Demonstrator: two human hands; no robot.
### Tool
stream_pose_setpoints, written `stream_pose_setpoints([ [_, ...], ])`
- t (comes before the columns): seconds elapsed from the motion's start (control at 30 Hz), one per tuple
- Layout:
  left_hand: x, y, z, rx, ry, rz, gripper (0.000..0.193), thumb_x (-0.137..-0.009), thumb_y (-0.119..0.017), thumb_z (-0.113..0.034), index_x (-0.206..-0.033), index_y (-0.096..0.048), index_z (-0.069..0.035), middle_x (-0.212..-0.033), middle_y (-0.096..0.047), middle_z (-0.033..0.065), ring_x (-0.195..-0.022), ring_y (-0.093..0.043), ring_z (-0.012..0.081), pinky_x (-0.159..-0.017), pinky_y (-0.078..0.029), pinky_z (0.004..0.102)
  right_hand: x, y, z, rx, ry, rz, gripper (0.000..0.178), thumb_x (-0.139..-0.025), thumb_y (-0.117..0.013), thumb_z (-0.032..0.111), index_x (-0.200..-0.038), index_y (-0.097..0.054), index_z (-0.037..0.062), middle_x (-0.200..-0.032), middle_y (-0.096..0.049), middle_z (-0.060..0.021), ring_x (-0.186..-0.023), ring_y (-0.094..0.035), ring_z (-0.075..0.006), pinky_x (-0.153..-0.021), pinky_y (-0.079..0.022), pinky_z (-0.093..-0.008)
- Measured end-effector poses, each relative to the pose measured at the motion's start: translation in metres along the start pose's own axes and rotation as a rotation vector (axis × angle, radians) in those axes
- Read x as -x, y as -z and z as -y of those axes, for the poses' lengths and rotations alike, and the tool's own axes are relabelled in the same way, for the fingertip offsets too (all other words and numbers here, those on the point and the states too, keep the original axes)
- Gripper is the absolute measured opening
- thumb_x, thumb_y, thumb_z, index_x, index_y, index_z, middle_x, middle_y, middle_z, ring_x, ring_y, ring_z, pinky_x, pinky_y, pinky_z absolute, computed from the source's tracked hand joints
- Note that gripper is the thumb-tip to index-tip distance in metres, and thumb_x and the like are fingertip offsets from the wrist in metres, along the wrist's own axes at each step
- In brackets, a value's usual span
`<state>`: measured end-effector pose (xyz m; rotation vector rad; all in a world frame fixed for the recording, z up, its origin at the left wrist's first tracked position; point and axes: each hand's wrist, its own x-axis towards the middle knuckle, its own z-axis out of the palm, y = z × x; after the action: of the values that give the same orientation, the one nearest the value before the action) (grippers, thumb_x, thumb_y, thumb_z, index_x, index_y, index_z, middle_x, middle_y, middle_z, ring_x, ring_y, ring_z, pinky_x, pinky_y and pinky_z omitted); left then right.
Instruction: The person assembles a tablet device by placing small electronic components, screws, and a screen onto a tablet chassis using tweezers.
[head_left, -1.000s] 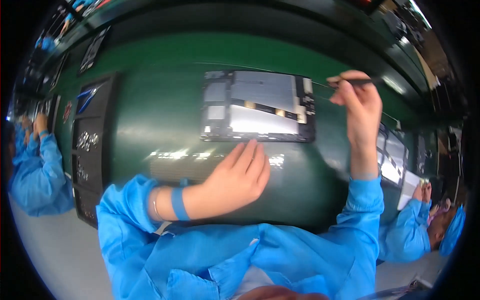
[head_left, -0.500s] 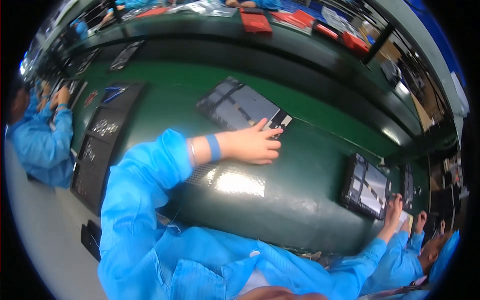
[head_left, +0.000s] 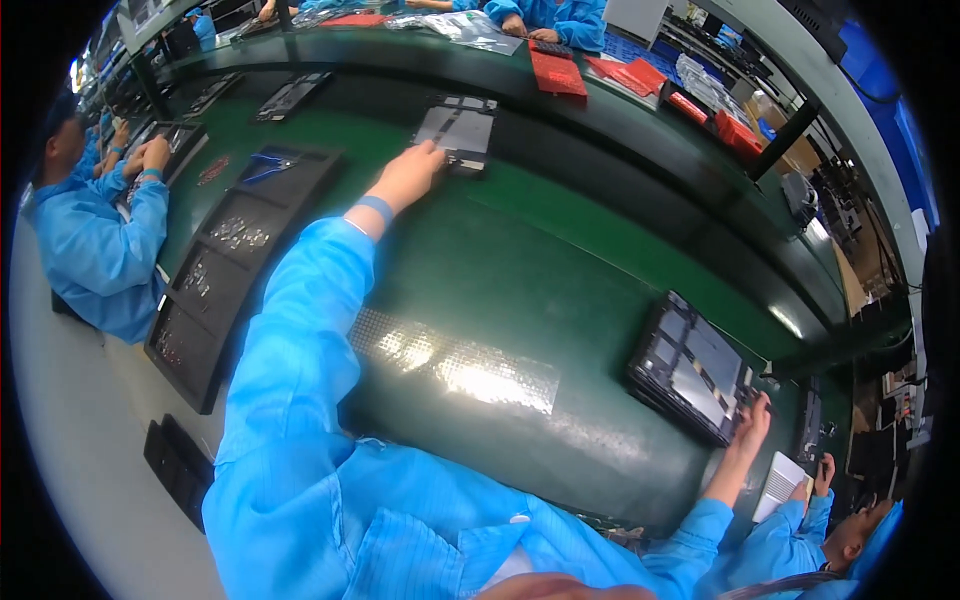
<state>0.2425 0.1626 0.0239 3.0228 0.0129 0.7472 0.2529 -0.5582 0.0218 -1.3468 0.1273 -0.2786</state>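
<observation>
My left hand (head_left: 408,175) reaches to the far side of the bench, its fingers drawn together on the near left corner of a flat tablet-like assembly (head_left: 468,138) with grey panels and a dark strip. The thumb's grip is partly hidden. On the right, my right hand (head_left: 748,432) has its fingers at the right edge of a stack of similar dark assemblies (head_left: 690,368). The top one shows grey plates and a black frame; the fingers' undersides are hidden. A strip of shiny dimpled sheet (head_left: 455,360) lies on the bench between my arms.
A black compartment tray (head_left: 225,275) with small parts and blue-handled pliers (head_left: 268,168) stands at left. More assemblies (head_left: 293,97) lie at the far left. A raised shelf (head_left: 640,150) runs along the back, with red pouches (head_left: 556,72). Co-workers sit at left (head_left: 105,230) and right (head_left: 835,545).
My left hand has carried the single assembly away from me to the back of the bench and turned it. My right hand stays at the stack, which appears shifted left as the view moved.
</observation>
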Motion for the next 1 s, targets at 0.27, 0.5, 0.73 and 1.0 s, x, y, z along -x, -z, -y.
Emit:
stream_pose_setpoints([
  [0.27,0.047,0.183,-0.152,1.641,-0.07,-0.392,0.026,-0.089,-0.05,-0.008,-0.114,-0.05,-0.004,-0.104,-0.051,0.009,-0.079,-0.055,0.0171,-0.053,-0.048,0.029,0.025,-0.128,-0.025,-0.119,-0.062,0.106,0.02,-0.089,-0.062,0.02,-0.101,-0.058,0.0052,-0.087,-0.058,-0.0007,-0.063,-0.046,-0.0067,-0.058,-0.037,-0.0192],
  [0.5,0.129,0.276,-0.214,1.977,-0.766,-0.775,0.058,-0.078,-0.064,-0.012,-0.129,-0.036,-0.012,-0.125,-0.035,0.0076,-0.097,-0.043,0.0218,-0.043,-0.056,0.0325,0.046,-0.22,-0.041,-0.181,-0.121,0.28,0.02,-0.089,-0.062,0.021,-0.1,-0.057,0.0049,-0.086,-0.059,-0.0012,-0.063,-0.045,-0.0064,-0.058,-0.036,-0.0199],
  [0.73,0.129,0.272,-0.213,2.126,-0.641,-0.829,0.051,-0.08,-0.065,-0.006,-0.127,-0.047,-0.017,-0.128,-0.043,0.0012,-0.098,-0.042,0.0176,-0.043,-0.055,0.0247,0.061,-0.261,-0.046,-0.167,-0.09,0.339,0.023,-0.09,-0.06,0.022,-0.104,-0.056,0.0039,-0.086,-0.058,-0.0014,-0.06,-0.042,-0.0057,-0.056,-0.035,-0.0187],
  [1.0,0.108,0.266,-0.218,2.136,-0.596,-0.798,0.052,-0.079,-0.065,-0.003,-0.126,-0.047,-0.017,-0.129,-0.043,0.0009,-0.097,-0.044,0.0165,-0.043,-0.056,0.0261,0.055,-0.238,-0.058,-0.191,-0.06,0.423,0.025,-0.093,-0.056,0.022,-0.108,-0.053,0.0041,-0.095,-0.06,-0.0061,-0.056,-0.04,-0.0046,-0.053,-0.032,-0.0178],
])
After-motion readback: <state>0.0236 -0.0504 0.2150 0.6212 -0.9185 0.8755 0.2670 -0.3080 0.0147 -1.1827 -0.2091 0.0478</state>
